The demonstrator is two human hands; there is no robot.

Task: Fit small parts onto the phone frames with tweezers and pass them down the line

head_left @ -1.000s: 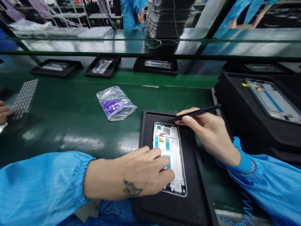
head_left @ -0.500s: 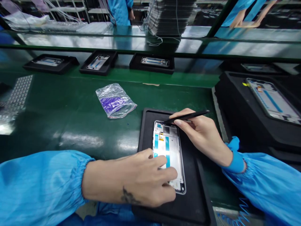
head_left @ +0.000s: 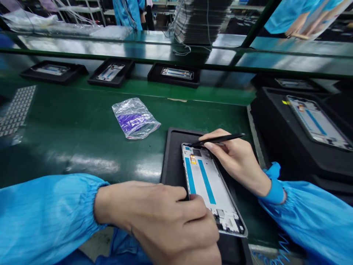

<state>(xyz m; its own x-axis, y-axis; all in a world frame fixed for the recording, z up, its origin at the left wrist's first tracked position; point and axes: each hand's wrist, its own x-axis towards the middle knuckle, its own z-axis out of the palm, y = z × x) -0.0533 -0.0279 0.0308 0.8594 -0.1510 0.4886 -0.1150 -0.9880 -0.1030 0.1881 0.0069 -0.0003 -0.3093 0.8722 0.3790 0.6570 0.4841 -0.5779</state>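
My left hand [head_left: 171, 217] pinches the phone frame [head_left: 209, 184], skewed over its black tray [head_left: 173, 154]; my right hand [head_left: 234, 162] grips a black stylus [head_left: 220, 139] at the frame's top, where I judge a slip could scratch it

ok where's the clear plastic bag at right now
Head view: the plastic bag lies on the green belt, left of and beyond the black tray that holds the phone frame.

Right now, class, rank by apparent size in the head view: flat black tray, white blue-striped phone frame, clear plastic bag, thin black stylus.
Black tray
Phone frame
Plastic bag (farther off, so unsure)
Black stylus
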